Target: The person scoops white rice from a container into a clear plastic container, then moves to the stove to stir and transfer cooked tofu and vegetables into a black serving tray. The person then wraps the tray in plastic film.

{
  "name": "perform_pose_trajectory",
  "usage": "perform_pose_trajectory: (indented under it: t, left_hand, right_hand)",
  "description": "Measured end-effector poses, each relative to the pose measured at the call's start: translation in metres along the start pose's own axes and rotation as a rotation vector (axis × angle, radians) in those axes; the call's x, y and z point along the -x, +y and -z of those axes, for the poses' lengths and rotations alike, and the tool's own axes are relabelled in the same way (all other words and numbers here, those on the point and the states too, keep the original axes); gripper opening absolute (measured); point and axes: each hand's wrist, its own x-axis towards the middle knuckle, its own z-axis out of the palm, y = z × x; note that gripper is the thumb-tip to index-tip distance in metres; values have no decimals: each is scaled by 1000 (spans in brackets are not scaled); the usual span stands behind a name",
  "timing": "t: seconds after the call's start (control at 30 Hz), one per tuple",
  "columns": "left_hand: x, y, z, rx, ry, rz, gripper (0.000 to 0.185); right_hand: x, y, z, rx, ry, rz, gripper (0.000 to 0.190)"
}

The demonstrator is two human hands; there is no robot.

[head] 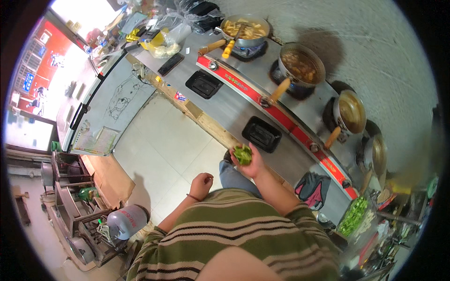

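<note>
Palm up, my right hand (258, 167) cradles a small heap of chopped green vegetables (242, 155) at the counter's front edge. Just beyond it, a black plastic tray (262, 134) lies on the metal counter (228, 112). A second black plastic tray (204, 84) sits farther left along the same surface. My left hand (201, 186) hangs in front of my body with its fingers curled in and nothing visible in them. At the right, a container of chopped green vegetables (353, 216) stands beside pale chopped pieces (367, 221).
Behind a red-fronted gas stove panel (242, 84) stand a pot of yellowish pieces (246, 30), a pan of brown stew (301, 66), a pan of liquid (349, 112) and another pan (378, 154). A phone (171, 64), dark cloth (313, 189) and gas cylinder (128, 221) are nearby.
</note>
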Motion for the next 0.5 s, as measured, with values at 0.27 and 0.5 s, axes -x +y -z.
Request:
perform_pose_trajectory:
  t: [0.27,0.5]
  left_hand:
    - [-130,-15,133,-75,227,71,10]
    - [-227,-64,186,71,146,240,12]
  right_hand:
    - [-103,-27,-202,269,-145,-23,27]
    - [-135,-128,-361,600,116,1036,23]
